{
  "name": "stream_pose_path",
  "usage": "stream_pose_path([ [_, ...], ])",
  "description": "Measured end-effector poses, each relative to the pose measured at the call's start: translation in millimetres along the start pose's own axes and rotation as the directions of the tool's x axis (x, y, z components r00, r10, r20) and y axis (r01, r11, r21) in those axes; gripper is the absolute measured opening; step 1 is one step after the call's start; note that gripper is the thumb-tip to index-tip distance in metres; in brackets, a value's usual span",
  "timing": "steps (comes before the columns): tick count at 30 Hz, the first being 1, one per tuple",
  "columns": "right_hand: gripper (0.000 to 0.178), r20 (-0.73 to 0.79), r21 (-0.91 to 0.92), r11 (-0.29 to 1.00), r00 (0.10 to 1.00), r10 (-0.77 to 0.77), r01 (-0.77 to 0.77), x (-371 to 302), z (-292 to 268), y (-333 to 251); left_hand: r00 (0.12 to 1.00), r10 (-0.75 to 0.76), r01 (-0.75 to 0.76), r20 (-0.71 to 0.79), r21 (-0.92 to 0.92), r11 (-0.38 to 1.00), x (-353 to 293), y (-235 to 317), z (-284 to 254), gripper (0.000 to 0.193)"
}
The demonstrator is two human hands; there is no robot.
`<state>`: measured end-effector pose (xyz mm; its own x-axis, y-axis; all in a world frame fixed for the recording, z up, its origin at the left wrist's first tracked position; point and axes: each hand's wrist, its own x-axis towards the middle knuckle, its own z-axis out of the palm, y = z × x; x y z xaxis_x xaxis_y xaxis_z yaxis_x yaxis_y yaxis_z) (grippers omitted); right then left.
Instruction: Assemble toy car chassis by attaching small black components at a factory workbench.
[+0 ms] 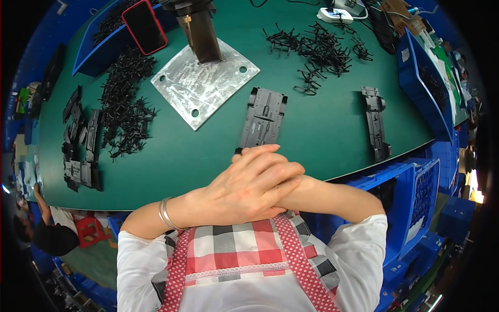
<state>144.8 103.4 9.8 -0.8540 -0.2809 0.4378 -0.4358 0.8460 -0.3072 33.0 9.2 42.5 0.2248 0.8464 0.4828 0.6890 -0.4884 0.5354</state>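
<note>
My left hand [244, 190], with two bangles at its wrist, lies across the top of my right hand in front of my apron. Its fingers are stretched out over the back of the right hand and wrist. Beneath it, my right hand [289, 193] is mostly covered, and its fingers are hidden. Just beyond the hands, a black plastic toy car chassis [264, 118] lies flat on the green table [208, 161]. Its near end reaches the left hand's knuckles, and I cannot tell whether they touch.
A metal post on a steel base plate [182, 86] stands ahead. Loose black plastic pieces lie in piles left [122, 109] and right [325, 49]. More black chassis parts [80, 169] lie left, another [375, 125] right. A red-cased phone [144, 27] leans on a blue bin [83, 58].
</note>
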Motion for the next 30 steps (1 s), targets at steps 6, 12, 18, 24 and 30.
stream_pose_path([
  [6,0.022,-0.1,-0.008,0.953,0.949,0.299,-0.302,-1.9,-8.6,20.1,0.978,-0.166,0.16,-0.125,-0.053,0.986,-0.2,-20.9,-24.5,0.047],
  [12,0.053,-0.332,0.096,0.447,0.395,0.856,-0.889,-10.7,9.8,44.4,0.906,-0.319,0.328,-0.277,-0.015,0.945,13.6,-70.7,-10.5,0.023],
  [18,0.07,-0.199,0.669,0.266,0.177,0.964,-0.694,-3.7,28.4,45.5,0.98,-0.089,0.123,-0.176,0.194,0.973,90.8,-129.2,22.6,0.021],
  [24,0.052,-0.056,0.887,0.123,0.162,0.985,-0.445,-30.6,10.0,19.9,0.94,-0.267,0.317,-0.213,0.249,0.915,90.9,-150.0,15.6,0.015],
  [30,0.055,-0.049,0.996,0.055,0.091,0.995,-0.072,-38.0,-10.6,11.0,0.812,-0.557,0.58,-0.175,0.351,0.735,9.2,-105.9,-27.3,0.012],
])
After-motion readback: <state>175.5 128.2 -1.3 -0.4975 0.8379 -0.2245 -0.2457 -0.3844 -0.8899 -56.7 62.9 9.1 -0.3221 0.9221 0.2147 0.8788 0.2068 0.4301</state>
